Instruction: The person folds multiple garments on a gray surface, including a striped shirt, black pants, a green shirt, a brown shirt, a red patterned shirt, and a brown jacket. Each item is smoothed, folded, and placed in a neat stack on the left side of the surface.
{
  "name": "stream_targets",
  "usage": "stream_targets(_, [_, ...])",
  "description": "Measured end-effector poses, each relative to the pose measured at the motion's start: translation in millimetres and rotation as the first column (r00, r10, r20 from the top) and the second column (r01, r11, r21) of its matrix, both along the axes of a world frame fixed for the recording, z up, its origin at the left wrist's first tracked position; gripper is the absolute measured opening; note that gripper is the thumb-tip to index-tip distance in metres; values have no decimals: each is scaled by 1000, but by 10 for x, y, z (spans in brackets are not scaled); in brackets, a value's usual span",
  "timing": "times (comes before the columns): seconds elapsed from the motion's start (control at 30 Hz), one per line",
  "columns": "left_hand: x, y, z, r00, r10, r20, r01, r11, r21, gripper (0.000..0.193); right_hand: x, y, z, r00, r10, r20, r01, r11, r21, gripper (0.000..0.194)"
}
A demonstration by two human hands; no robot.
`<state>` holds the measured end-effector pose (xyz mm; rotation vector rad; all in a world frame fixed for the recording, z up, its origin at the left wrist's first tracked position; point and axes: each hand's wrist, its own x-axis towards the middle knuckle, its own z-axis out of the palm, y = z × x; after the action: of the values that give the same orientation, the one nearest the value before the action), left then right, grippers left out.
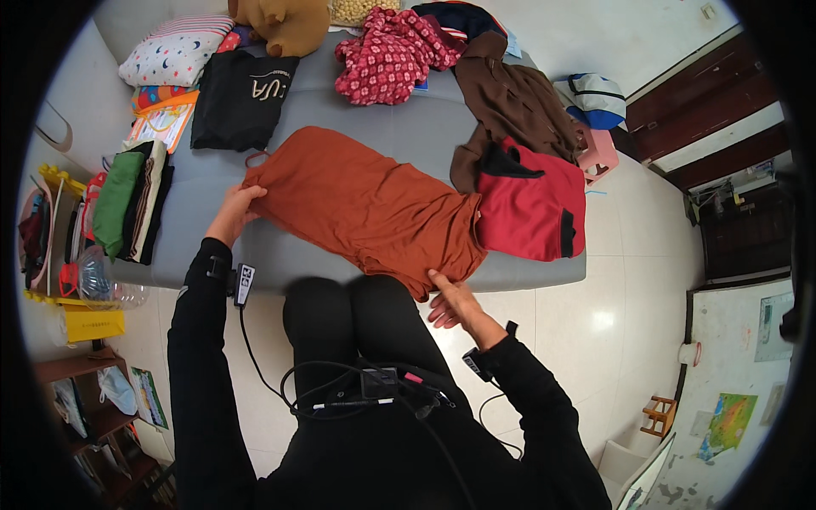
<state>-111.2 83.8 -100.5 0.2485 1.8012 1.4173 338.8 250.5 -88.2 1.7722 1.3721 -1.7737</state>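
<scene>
A rust-orange cloth garment (357,197) lies spread at a slant across the grey padded seat (210,185), with wrinkles gathered at its right end. My left hand (239,207) grips its left end, thumb on top and the other fingers mostly hidden. A thin reddish loop shows just above that thumb. My right hand (462,309) is at the lower right edge, one fingertip against the cloth and the other fingers loosely bent and apart below it. The garment's right end meets a folded red garment with black trim (532,210).
A brown garment (510,95), a pink-red patterned cloth (395,57) and a black bag with lettering (239,102) lie along the far side. Folded clothes (134,201) stand at the left. My knees (350,319) are against the seat's front; a cable (255,363) runs from my left wrist.
</scene>
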Motion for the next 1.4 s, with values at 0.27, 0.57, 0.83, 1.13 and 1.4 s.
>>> stream_targets(0.27, [45,-539,650,978,121,169,-180,900,398,23,-136,203,286,664,-244,-706,314,949,-33,37])
stream_targets(0.57, [245,-1095,1876,979,143,148,-204,768,607,7,5,362,1676,371,-37,-928,304,949,83,35])
stream_targets(0.83, [-70,-624,1184,961,182,209,-260,853,453,24,-673,890,1268,590,-82,-803,262,960,94,38])
stream_targets(1.13, [10,-825,12,868,-70,-491,25,995,-98,40,-83,913,64,913,-255,-319,363,864,349,41])
stream_targets(1.4, [168,-957,-310,254,-109,-961,-193,968,-160,39,-366,627,-202,974,32,223,-206,532,821,69])
